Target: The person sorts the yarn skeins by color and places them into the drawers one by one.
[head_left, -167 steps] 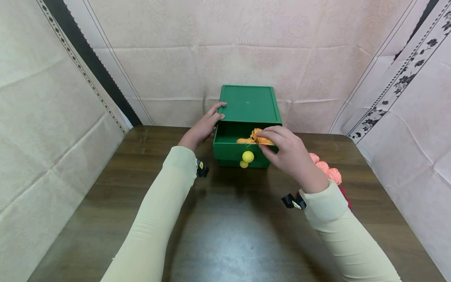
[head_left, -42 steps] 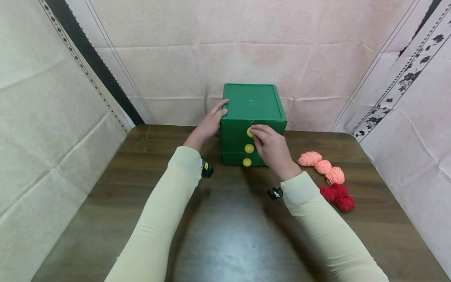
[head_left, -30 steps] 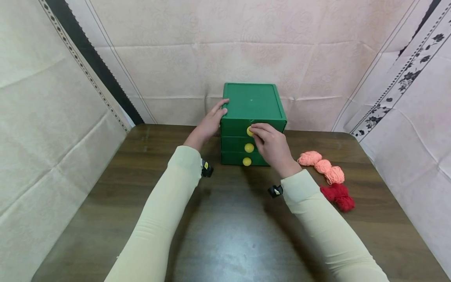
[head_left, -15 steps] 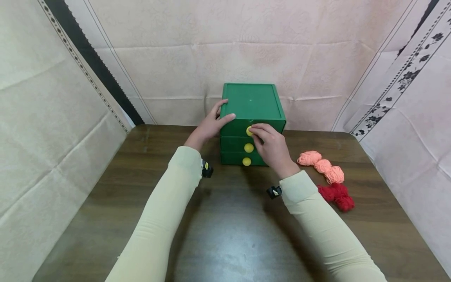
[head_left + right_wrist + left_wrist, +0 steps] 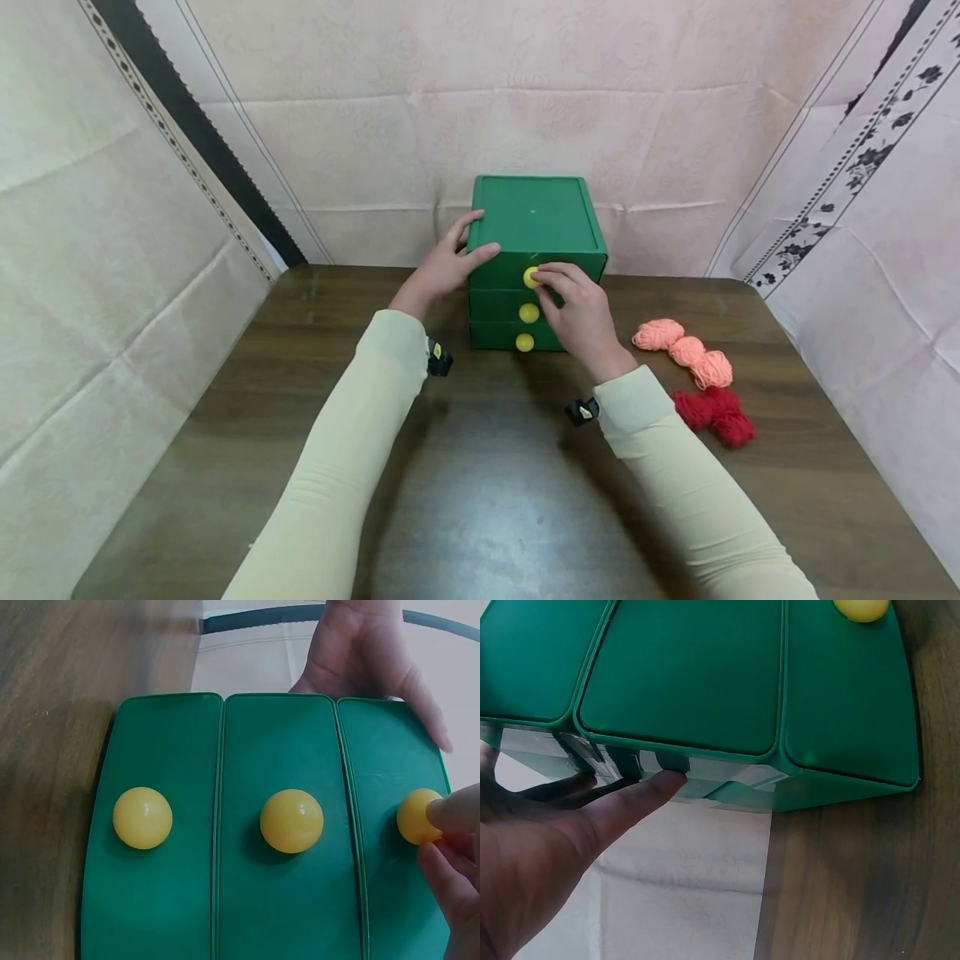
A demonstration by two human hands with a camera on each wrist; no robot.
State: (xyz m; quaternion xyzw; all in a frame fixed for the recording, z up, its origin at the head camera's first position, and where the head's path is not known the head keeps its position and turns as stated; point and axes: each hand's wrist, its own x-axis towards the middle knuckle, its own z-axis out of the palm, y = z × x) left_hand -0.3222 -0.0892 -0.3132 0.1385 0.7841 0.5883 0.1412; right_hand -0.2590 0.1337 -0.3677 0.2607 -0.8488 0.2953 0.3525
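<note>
Pink yarn (image 5: pixel 686 351) beside red yarn (image 5: pixel 720 408), brown wood-grain table (image 5: pixel 225 433); pale creased cloth (image 5: pixel 525 67) behind

Both forearms (image 5: pixel 330 437) reach forward; the left hand (image 5: pixel 442 267) spreads its thumb (image 5: pixel 483 256) from its fingers (image 5: pixel 466 223), while the right hand (image 5: pixel 583 312) pinches, wrist (image 5: pixel 615 365) angled inward.

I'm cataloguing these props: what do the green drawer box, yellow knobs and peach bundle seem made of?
Green drawer box: probably plastic, smooth with slight sheen and rounded edges.
Yellow knobs: likely plastic, perhaps painted wood; glossy highlights.
Peach bundle: yarn, matte, with visible strands; fibre unclear.
</note>
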